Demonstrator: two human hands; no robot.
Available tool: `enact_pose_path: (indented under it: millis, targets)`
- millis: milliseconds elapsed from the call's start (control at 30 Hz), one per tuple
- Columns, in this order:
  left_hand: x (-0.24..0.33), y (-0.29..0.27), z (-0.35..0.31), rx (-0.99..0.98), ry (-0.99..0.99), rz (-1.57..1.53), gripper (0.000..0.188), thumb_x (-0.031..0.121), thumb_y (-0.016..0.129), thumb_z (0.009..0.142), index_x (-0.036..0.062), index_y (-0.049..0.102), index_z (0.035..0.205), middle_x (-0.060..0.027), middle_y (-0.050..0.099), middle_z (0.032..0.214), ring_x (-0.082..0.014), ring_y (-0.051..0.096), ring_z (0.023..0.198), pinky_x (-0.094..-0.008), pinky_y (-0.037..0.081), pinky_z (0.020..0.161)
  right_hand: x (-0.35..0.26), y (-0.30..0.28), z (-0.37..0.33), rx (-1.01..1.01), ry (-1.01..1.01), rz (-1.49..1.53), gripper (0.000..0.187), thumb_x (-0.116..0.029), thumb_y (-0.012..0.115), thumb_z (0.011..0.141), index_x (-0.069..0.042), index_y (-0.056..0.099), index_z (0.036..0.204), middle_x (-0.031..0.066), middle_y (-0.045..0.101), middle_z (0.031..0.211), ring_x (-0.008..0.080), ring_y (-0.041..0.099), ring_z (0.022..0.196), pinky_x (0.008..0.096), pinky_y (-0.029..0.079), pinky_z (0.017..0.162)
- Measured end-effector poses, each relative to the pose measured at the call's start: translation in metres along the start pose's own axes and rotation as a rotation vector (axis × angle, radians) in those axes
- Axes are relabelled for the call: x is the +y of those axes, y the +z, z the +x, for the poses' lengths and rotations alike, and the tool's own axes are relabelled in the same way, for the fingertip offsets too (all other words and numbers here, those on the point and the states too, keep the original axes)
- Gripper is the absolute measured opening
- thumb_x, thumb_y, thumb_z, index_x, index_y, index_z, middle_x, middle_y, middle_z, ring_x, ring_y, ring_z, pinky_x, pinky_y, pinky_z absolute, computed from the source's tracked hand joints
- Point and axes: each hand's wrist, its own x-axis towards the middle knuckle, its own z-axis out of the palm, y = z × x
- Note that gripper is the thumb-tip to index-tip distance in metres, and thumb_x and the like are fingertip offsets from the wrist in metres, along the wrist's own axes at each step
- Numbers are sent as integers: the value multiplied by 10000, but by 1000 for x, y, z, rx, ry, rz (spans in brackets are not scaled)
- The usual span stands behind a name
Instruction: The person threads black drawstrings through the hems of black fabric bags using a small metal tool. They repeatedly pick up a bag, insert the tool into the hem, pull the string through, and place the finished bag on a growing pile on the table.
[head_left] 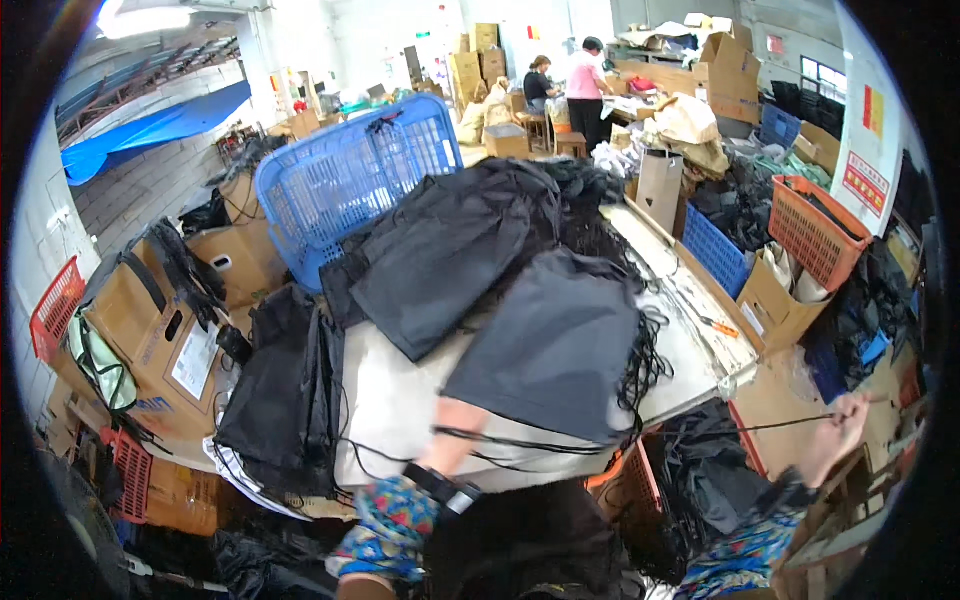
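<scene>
A flat black drawstring bag (555, 340) lies over the near side of the white table (385, 390). My left hand (462, 418) reaches to its near edge, and the fingers are hidden by the fabric. Dark cords (520, 440) run from beside my left wrist along that edge. Out to the right, my right hand (845, 432) is closed on a black cord (745, 431) stretched taut back toward the bag. More black bags (440, 260) are piled behind it, with a tangle of loose cords (648, 360) hanging at its right side.
A blue plastic basket (350, 170) stands tilted behind the pile. At left are folded black bags (285, 380) and a cardboard box (160, 330). An orange-handled tool (718, 326) lies on the table's right edge, near an orange basket (815, 230). Two people (588, 85) are at the back.
</scene>
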Motion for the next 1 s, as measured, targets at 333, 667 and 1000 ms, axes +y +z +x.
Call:
enact_pose_path:
  millis: [333, 667, 1000]
  targets:
    - [7, -53, -75, -792, -244, -1134, 369, 184, 677, 827, -2, 605, 1137, -82, 659, 1010, -151, 630, 909, -259, 507, 763, 37, 43, -175, -662, 990, -796, 194, -188, 530, 933, -47, 638, 1012, -92, 396, 611, 10, 330, 494, 183, 254, 424]
    - [110, 45, -53, -18, -574, -1626, 298, 201, 603, 890, -30, 576, 1076, -70, 616, 914, -90, 565, 656, -204, 465, 466, 80, 71, -278, -1154, 1208, -589, 194, -235, 550, 935, -60, 629, 909, -110, 413, 585, -15, 306, 464, 190, 205, 401]
    - [117, 29, -39, 159, -514, -2001, 178, 190, 562, 922, 21, 612, 943, -93, 662, 882, -127, 619, 700, -232, 480, 464, 62, 94, -287, -1392, 528, -708, 166, -122, 540, 885, 43, 553, 889, 183, 550, 758, 327, 560, 698, 346, 433, 614]
